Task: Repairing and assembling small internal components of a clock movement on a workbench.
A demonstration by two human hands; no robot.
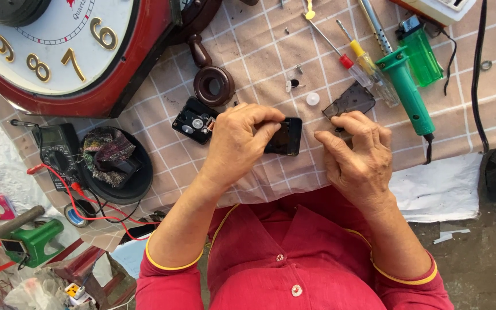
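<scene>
Holding the black cover [285, 136] in your left hand [237, 143], fingers pinched on its edge, just above the tabletop [259, 51]. Right hand [356, 150] rests beside it, fingers curled, grip unclear. Refitting likely needs the movement [194, 120] lined up.

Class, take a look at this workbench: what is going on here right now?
A person in a red top sits at a checked tablecloth. The left hand grips a small black casing; the right hand rests beside it, fingers curled. A black clock mechanism, screwdrivers, a green soldering iron and a red-rimmed wall clock lie around.
</scene>
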